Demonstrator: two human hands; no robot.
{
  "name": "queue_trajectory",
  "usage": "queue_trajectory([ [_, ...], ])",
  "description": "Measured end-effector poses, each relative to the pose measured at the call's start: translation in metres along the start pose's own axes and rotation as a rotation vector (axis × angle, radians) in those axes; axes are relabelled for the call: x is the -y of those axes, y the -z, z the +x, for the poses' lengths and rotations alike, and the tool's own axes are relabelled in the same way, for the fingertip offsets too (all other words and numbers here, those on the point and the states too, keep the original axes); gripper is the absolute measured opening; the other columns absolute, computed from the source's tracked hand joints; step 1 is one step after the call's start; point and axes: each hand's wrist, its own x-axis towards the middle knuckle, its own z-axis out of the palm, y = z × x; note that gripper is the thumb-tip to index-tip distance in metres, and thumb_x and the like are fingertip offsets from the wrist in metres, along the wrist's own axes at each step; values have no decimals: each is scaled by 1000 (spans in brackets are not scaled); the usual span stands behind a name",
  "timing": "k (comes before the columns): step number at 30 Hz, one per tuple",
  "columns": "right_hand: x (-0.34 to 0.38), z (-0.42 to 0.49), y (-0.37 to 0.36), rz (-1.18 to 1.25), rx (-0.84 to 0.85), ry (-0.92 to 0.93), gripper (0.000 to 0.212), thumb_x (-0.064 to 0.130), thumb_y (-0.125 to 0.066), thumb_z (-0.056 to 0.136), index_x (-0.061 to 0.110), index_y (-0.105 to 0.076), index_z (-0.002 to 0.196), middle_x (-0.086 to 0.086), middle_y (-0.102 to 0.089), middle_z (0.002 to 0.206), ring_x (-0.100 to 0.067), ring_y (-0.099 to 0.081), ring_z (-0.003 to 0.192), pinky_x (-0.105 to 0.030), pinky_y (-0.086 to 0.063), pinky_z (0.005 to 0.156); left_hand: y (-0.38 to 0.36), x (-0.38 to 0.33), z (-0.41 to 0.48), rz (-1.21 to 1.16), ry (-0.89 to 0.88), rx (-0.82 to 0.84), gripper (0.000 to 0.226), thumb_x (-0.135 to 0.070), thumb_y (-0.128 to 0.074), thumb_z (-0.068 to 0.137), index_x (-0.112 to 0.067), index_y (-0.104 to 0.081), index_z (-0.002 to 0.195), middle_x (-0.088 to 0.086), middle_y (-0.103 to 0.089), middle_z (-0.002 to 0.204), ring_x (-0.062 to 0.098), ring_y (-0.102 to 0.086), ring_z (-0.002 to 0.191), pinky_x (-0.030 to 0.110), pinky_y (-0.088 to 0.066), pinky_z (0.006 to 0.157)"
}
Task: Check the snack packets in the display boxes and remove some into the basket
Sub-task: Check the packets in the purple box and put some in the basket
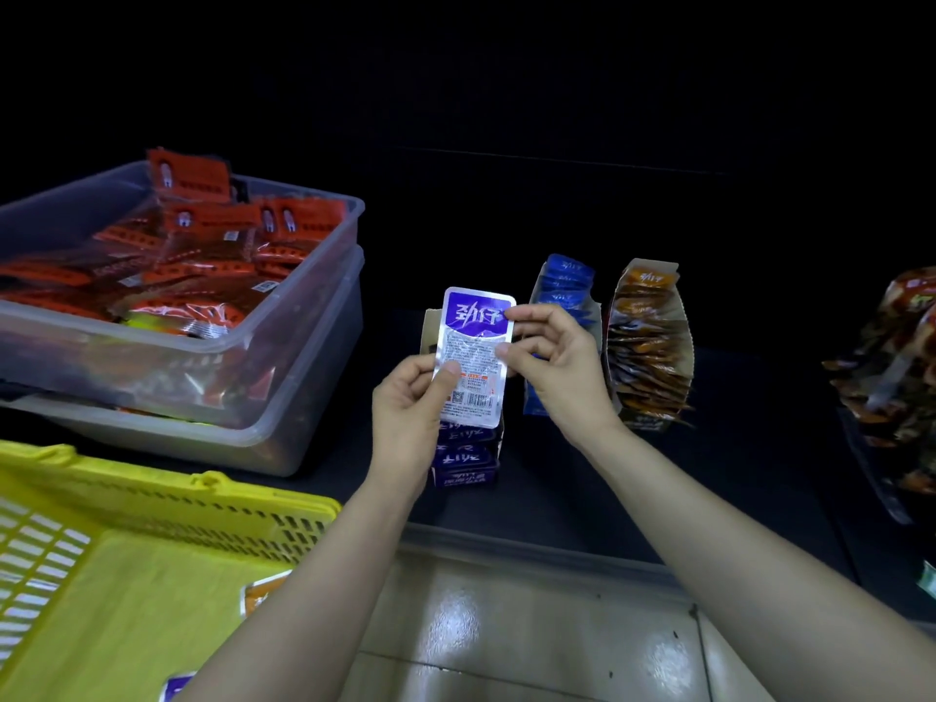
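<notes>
The snack packet is held upright in front of the dark shelf, just above the purple display box, with its printed back turned to the camera. It is a flat, rounded-cornered sachet. The top band is purple with large white characters, and below it is a silvery foil panel with small print, a little orange mark, a square code and a barcode near the bottom edge. The foil is slightly wrinkled and catches the light.

The left hand grips the packet's lower left side, with the thumb pressed flat on the foil and the other fingers curled behind it. The right hand pinches the upper right edge, the forefinger on the purple band and the thumb just below on the foil. Its remaining fingers are loosely bent and hold nothing.

More purple packets stand in the box under the held one. To its right stands a blue display box, and beside that an orange-brown display box, both full of packets on edge. At lower left the yellow basket holds what look like an orange packet and a purple packet, both partly hidden by the left forearm. Behind the basket, two stacked clear tubs hold red packets.
</notes>
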Motion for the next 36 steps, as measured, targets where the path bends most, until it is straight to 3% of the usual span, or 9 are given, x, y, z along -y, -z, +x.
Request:
queue_trajectory([
  [2, -3, -1, 1, -21, 19, -21, 24, 3, -68, 89, 15, -62, 109, -2, -71, 97, -13, -69, 91, -27, -57, 79, 0, 0, 1, 30, -33, -16, 1, -5, -65, 91, -6, -64, 90, 11, -75, 85, 20, -71, 77, 30, -57, 69],
  [5, -4, -4, -1, -81, 45, -3, 28, 14, -69, 89, 15, -63, 117, -9, -65, 118, -13, -63, 111, -21, -53, 83, 1, 3, 1, 176, -156, -29, 10, -5, -69, 88, -11, -63, 84, 7, -75, 85, 20, -71, 80, 32, -56, 72],
  [8, -1, -6, -6, -38, 89, -26, 36, 26, -70, 84, 17, -61, 118, -8, -65, 119, -18, -65, 107, -28, -56, 83, 0, 8, -4, 442, -299, -16, 12, -10, -73, 87, -16, -63, 82, -7, -74, 88, 13, -71, 80, 33, -56, 73],
  [11, -2, -7, -6, 4, 88, -44, 23, 13, -69, 88, 17, -61, 109, -2, -68, 105, -15, -68, 96, -29, -59, 74, 1, 14, -7, 625, -389, 54, 17, -12, -73, 85, -25, -67, 94, -16, -71, 106, 8, -69, 90, 37, -57, 79],
  [14, -7, -7, -3, -47, 74, -28, 17, 3, -61, 93, 18, -61, 101, -3, -69, 98, -17, -68, 94, -28, -59, 68, 6, 21, -5, 779, -479, 85, 27, -10, -72, 84, -24, -71, 107, -15, -66, 122, 2, -63, 109, 30, -54, 90],
  [20, -20, 1, 5, -177, -95, 26, 19, 0, -60, 92, 19, -58, 88, -8, -70, 95, -27, -68, 93, -51, -56, 79, 11, 28, -4, 929, -557, 109, 23, -20, -60, 90, -20, -70, 110, -11, -60, 130, 7, -55, 119, 22, -43, 100],
  [25, -13, 11, 11, -119, -159, 115, 18, 0, -56, 95, 18, -55, 90, -3, -66, 97, -20, -66, 98, -39, -56, 83, 28, 40, 6, 1234, -372, 74, 47, -15, -66, 87, -10, -57, 132, 8, -52, 143, 30, -44, 133, 44, -35, 110],
  [29, -16, 11, 5, -127, -87, 174, 17, 1, -58, 95, 18, -57, 93, -1, -66, 96, -12, -65, 94, -25, -54, 82, 33, 47, 2, 1353, -247, 163, 61, -24, -60, 93, -10, -38, 148, 4, -37, 155, 25, -22, 147, 39, -22, 115],
  [36, -30, 11, 0, -231, 0, 215, 9, -2, -56, 94, 6, -60, 93, -3, -68, 92, -8, -66, 90, -21, -52, 81, 35, 46, 4, 1321, -262, 158, 61, -22, -61, 92, -11, -39, 147, 5, -32, 157, 25, -19, 148, 38, -19, 116],
])
